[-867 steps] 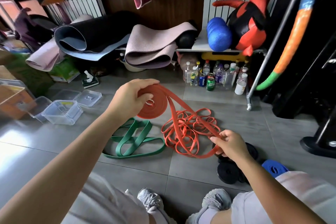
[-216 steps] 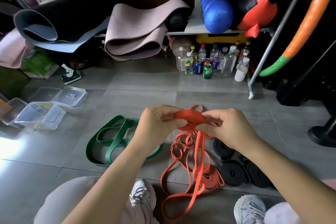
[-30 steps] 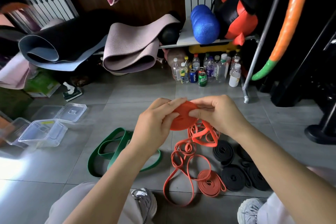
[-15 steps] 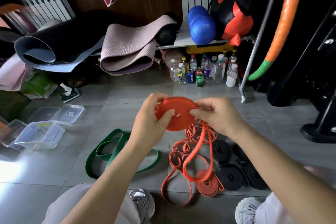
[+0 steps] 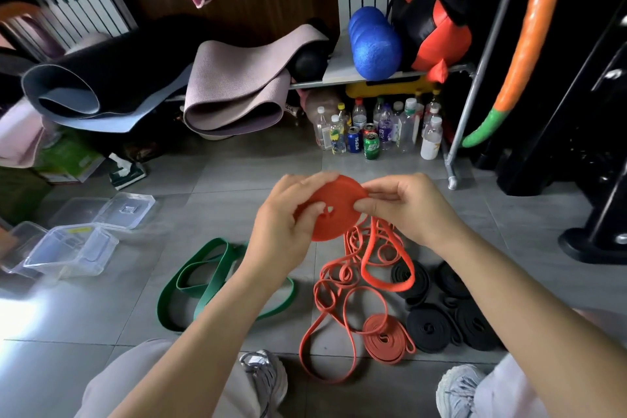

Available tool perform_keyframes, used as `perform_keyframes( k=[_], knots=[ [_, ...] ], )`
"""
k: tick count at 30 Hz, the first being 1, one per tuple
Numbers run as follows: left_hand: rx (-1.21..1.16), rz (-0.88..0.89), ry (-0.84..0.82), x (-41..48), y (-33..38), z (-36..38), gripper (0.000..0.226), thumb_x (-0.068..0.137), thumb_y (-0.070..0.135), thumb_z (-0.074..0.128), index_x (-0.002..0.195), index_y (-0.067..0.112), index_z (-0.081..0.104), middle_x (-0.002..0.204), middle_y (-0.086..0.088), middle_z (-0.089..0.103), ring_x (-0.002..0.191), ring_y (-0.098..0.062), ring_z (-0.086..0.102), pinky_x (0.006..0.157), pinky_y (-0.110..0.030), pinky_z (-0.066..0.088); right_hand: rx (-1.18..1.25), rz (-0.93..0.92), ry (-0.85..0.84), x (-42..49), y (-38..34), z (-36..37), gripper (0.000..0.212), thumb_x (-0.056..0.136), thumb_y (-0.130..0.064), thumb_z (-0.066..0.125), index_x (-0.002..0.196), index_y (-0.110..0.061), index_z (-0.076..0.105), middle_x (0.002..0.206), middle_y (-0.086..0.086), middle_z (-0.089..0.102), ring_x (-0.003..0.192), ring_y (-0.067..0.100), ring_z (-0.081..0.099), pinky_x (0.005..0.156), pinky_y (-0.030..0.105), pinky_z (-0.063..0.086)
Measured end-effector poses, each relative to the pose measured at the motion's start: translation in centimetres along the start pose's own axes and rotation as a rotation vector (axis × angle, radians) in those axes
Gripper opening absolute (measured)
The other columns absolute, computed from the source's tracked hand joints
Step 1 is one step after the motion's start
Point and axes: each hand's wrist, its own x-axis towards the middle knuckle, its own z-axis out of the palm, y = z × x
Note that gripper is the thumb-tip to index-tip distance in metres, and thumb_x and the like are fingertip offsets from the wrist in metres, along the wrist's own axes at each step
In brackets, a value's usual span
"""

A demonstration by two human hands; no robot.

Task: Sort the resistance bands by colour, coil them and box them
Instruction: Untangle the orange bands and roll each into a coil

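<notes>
Nearest, below the orange coil (image 5: 334, 210), two grey shoes (image 5: 264, 380) bracket one finished orange roll (image 5: 383, 338) on the floor (image 5: 101, 332). Four black rolls (image 5: 429, 329) sit right of and nearer than the coil. One green band (image 5: 196, 282) lies uncoiled to its lower left, with bare tiles beyond it. The coil itself is held in the air: the left hand (image 5: 281, 231) grips it, thumb on its face, and the right hand (image 5: 407, 210) pinches its rim. Its loose tail (image 5: 369, 258) hangs into orange loops beneath. Two clear boxes (image 5: 71, 251) lie far left of the coil, near the frame edge. Bottles (image 5: 380, 129) and a rack pole (image 5: 464, 122) close off the floor behind it.
</notes>
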Motion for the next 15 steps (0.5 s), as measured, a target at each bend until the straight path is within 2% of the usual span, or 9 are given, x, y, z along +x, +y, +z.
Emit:
perform_keyframes(
  k=[2,6,9,11,13,15],
  knots=[
    [-0.120,-0.056,0.062,0.2,0.1,-0.1,0.051,0.081,0.007,0.056,0.110,0.049,0.056,0.106,0.017,0.058,0.101,0.005,0.053,0.091,-0.010,0.038,0.061,0.029,-0.017,0.1,0.1,0.0,0.021,0.075,-0.009,0.074,0.084,-0.027,0.070,0.074,-0.015,0.071,0.075,-0.002,0.068,0.076,0.014,0.053],
    [-0.360,-0.157,0.180,0.4,0.1,-0.3,0.053,0.079,0.010,0.058,0.103,0.057,0.059,0.112,0.017,0.063,0.109,-0.009,0.058,0.096,-0.031,0.047,0.211,0.056,-0.011,-0.1,0.4,0.8,0.024,0.076,0.001,0.069,0.097,-0.009,0.069,0.078,-0.017,0.071,0.071,-0.001,0.068,0.070,0.013,0.053],
    [-0.379,-0.185,0.140,0.3,0.0,-0.2,0.049,0.080,0.011,0.057,0.104,0.054,0.054,0.116,0.002,0.060,0.107,-0.018,0.058,0.094,-0.041,0.049,0.254,0.055,0.032,-0.3,0.6,1.3,0.022,0.076,0.001,0.069,0.086,-0.019,0.069,0.072,-0.013,0.072,0.071,0.001,0.068,0.067,0.013,0.052],
    [-0.266,-0.206,0.090,0.3,-0.2,-0.3,0.045,0.078,0.013,0.061,0.105,0.047,0.048,0.113,0.007,0.057,0.105,-0.012,0.056,0.092,-0.038,0.049,0.194,0.033,0.034,-0.2,0.5,1.3,0.023,0.076,-0.001,0.071,0.087,-0.021,0.069,0.076,-0.011,0.071,0.073,0.002,0.069,0.070,0.015,0.054],
    [-0.036,-0.176,0.049,0.3,-0.5,-0.5,0.047,0.077,0.011,0.068,0.105,0.040,0.044,0.114,0.012,0.051,0.107,-0.010,0.052,0.092,-0.035,0.046,0.055,0.013,0.018,-0.1,0.8,1.1,0.023,0.076,-0.004,0.073,0.096,-0.016,0.071,0.082,-0.008,0.071,0.077,0.004,0.069,0.077,0.019,0.055],
    [0.226,0.009,-0.030,0.1,-0.8,-0.7,0.054,0.076,0.009,0.069,0.120,0.030,0.045,0.125,0.006,0.046,0.115,-0.017,0.048,0.098,-0.036,0.042,-0.087,0.004,-0.014,-0.1,1.0,1.2,0.027,0.076,-0.008,0.074,0.103,-0.013,0.071,0.085,-0.006,0.071,0.079,0.005,0.069,0.080,0.022,0.055]
  ],
)
